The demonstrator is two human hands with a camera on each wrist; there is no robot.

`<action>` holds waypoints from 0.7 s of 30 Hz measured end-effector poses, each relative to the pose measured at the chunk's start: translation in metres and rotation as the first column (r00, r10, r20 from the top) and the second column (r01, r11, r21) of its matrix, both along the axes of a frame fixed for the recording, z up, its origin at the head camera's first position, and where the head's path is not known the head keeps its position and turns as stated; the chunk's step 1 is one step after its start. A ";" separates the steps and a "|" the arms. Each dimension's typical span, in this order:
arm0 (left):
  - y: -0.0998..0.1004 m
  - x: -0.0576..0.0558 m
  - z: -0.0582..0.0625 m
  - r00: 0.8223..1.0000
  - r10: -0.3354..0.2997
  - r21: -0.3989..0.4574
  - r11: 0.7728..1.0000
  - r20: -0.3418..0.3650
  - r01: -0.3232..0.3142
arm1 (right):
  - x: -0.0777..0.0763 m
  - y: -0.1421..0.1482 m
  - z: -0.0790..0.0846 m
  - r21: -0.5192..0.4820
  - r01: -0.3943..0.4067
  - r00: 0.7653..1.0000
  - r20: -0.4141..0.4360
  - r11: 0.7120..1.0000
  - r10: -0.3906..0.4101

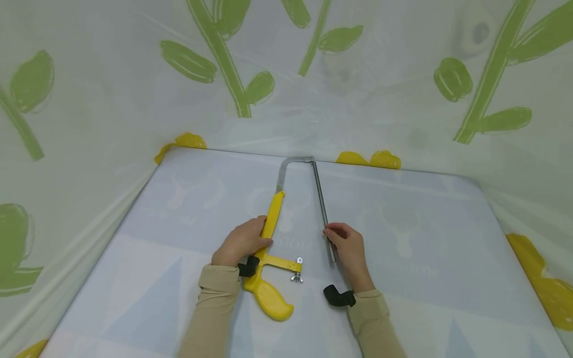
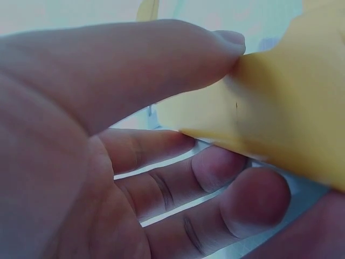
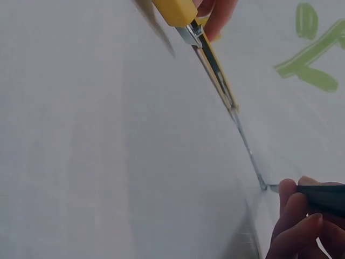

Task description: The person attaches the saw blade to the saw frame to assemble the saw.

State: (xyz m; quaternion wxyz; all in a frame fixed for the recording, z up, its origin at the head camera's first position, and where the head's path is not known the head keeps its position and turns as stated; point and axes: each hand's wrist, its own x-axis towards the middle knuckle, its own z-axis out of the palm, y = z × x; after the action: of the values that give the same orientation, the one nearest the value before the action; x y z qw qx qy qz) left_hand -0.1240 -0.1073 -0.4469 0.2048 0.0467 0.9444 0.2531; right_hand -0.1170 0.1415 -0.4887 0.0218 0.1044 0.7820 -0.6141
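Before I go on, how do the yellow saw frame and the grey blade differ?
Colour: the saw frame is mostly yellow with a grey front section; the blade is grey throughout. Shape: the saw frame bends and has a chunky handle; the blade is one thin, straight length. Hold: the left hand holds the saw frame, the right hand pinches the blade. Shared: both are held and meet at their far ends.

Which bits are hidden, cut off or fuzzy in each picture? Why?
- Head view: part of the left hand, hidden behind the yellow frame; table letters, too pale to read.
- Left wrist view: yellow frame, blurred and cut off by the right edge.
- Right wrist view: metal rod, cut off by the right edge.
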 end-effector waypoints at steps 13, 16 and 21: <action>0.000 0.002 0.001 1.000 0.011 0.022 1.000 -0.001 -0.011 | -0.004 -0.004 -0.001 0.034 -0.008 1.000 -0.007 0.999 0.008; 0.001 0.003 0.001 1.000 0.005 0.027 1.000 0.006 -0.005 | -0.004 -0.003 -0.002 0.032 0.004 1.000 -0.002 0.999 -0.004; 0.001 0.002 0.001 1.000 0.015 0.024 1.000 -0.001 -0.015 | -0.005 -0.003 -0.003 0.027 -0.001 1.000 -0.004 1.000 0.001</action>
State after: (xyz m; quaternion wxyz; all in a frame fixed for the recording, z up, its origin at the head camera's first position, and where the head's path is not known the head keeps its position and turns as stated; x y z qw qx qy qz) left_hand -0.1222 -0.1064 -0.4462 0.2016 0.0421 0.9417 0.2661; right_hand -0.1219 0.1388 -0.4913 0.0191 0.1031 0.7903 -0.6037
